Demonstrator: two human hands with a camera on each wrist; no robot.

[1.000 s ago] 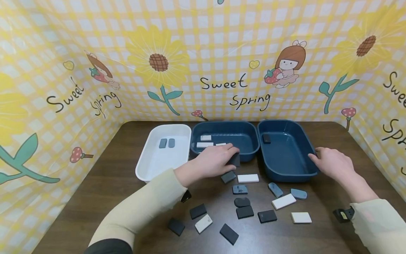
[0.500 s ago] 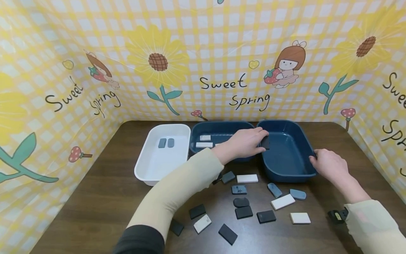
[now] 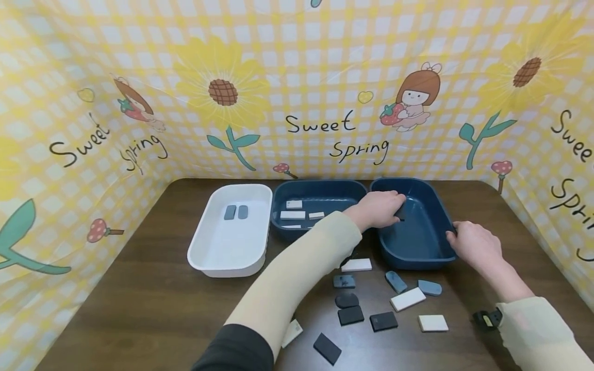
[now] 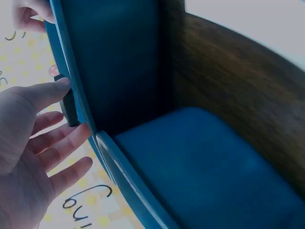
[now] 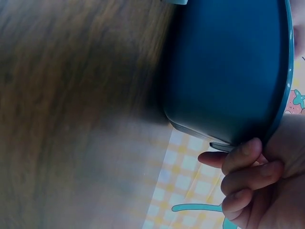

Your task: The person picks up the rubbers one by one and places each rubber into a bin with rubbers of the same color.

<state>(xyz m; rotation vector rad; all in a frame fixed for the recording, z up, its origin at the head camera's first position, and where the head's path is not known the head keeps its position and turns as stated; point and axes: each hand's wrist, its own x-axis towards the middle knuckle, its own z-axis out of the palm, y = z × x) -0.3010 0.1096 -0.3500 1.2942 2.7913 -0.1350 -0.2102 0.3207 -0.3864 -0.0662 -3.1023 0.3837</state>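
Observation:
My left hand (image 3: pixel 381 208) is over the near-left side of the right-hand dark blue bin (image 3: pixel 417 264). In the left wrist view it holds a dark rectangular block (image 4: pixel 69 107) between thumb and fingers, at the bin's rim. From the head view most of that block is hidden by the hand. My right hand (image 3: pixel 477 245) grips the right rim of the same bin. In the right wrist view its fingers (image 5: pixel 250 180) are curled at the bin's outer edge.
A white bin (image 3: pixel 227 252) with two grey-blue pieces stands left. The middle blue bin (image 3: pixel 320 186) holds several white blocks. Loose pieces on the brown table (image 3: pixel 139 309) include a white block (image 3: pixel 433 323), a black block (image 3: pixel 327 349) and a blue-grey piece (image 3: pixel 429 287).
My left hand has carried the dark block rightward, from the middle bin's front edge to the right-hand bin. My right hand stays on the rim. The head view has shifted slightly.

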